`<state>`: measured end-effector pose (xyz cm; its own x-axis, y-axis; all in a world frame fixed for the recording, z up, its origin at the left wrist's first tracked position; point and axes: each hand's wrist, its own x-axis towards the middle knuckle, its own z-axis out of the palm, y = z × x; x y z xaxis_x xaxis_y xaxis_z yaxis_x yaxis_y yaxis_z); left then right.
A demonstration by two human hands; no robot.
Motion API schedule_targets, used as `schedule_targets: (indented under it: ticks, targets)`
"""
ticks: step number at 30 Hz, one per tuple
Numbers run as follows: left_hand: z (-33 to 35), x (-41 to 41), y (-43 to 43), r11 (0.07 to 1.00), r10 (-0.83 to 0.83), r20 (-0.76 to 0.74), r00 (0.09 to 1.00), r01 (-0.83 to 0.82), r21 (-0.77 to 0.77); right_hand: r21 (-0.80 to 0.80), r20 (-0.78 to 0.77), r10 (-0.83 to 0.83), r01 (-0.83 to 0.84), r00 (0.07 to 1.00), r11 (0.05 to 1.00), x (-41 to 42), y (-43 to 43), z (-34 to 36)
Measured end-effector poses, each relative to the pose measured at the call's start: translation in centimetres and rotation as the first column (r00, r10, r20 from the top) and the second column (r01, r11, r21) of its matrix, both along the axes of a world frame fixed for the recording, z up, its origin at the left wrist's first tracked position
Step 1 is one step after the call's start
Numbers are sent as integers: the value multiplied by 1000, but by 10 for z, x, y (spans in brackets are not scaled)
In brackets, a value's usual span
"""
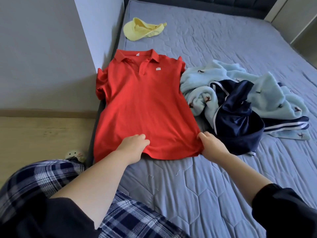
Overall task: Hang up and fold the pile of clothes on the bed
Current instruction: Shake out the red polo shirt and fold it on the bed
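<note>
Polo [145,100] in left hand [133,143], right hand [210,143]

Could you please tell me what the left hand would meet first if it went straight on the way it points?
The left hand pinches the red polo shirt near its hem; straight on, it would slide over the shirt's front, then probably reach the light blue fleece.

left arm: black left sleeve [51,219] at lower left of frame, ended above the elbow, forearm bare down to left hand [132,143] | right arm: black right sleeve [283,212] at lower right, forearm bare down to right hand [211,143] | legs: loose plaid trousers [42,179] in navy, grey-blue and white, lower left to bottom centre
</note>
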<state>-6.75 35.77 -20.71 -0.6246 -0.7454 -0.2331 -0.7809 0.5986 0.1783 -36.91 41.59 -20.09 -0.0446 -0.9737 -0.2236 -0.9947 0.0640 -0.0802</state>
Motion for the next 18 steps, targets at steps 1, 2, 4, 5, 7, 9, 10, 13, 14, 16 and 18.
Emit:
schedule_targets:
  ticks: [1, 2, 4, 5, 7, 9, 10, 13, 14, 16, 18]
  targets:
    - [1, 0, -1, 999, 50, -45, 998, -49, 18, 16, 136, -117, 116, 984, 993, 0, -2, 3]
    - [2, 1, -2, 993, 112, -97, 989, -108, 40, -42, 255, -211, 229, 944, 973, -1, -5, 5]
    - [4, 5, -6, 973, 231, -187, 955, -224, 61, -218, 496, -333, 486, 802, 846, -2, -8, 13]
    - [4, 8, -8, 964, 268, -211, 940, -262, 53, -251, 612, -356, 600, 706, 760, -2, -9, 17]
    - [5, 12, -12, 953, 300, -227, 927, -299, 39, -177, 783, -361, 738, 507, 652, -3, -13, 23]
    - [6, 13, -13, 947, 320, -237, 917, -317, 53, -97, 841, -367, 778, 398, 621, -5, -16, 28]
    - [6, 13, -13, 945, 326, -240, 914, -321, 59, -127, 824, -372, 778, 428, 615, -5, -16, 30]
    - [9, 15, -16, 940, 340, -250, 906, -338, 53, -420, 545, -403, 655, 735, 628, -10, -9, 37]
    - [10, 17, -17, 934, 354, -264, 897, -351, 58, -489, 456, -410, 607, 790, 626, -13, -6, 38]
    - [13, 21, -20, 928, 372, -304, 877, -363, 86, -492, 497, -453, 670, 740, 556, -22, -3, 40]
    - [15, 22, -20, 934, 357, -322, 877, -339, 112, -329, 726, -454, 840, 517, 431, -28, -3, 42]
